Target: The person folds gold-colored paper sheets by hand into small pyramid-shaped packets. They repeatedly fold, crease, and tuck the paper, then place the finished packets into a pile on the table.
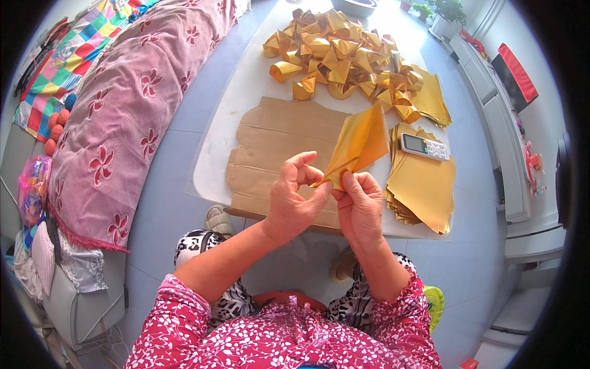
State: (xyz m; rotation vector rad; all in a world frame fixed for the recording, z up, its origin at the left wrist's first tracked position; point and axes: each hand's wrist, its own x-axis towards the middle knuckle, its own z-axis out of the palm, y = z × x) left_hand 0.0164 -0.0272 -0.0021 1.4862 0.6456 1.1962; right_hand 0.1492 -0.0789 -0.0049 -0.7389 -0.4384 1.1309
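Both hands hold one partly folded sheet of gold foil paper above a flattened piece of brown cardboard. My left hand pinches its lower left corner between thumb and finger. My right hand grips the lower edge, thumb on top. The sheet's broad end points up and away. Beyond the cardboard lies a heap of folded gold paper pieces. To the right is a stack of flat gold sheets with a white keypad phone or remote on it. More gold sheets lie behind.
The low white table has a transparent cover. A grey basin stands at its far end. A sofa under a pink floral cover runs along the left. White cabinets line the right wall. A slipper is near the table's front left corner.
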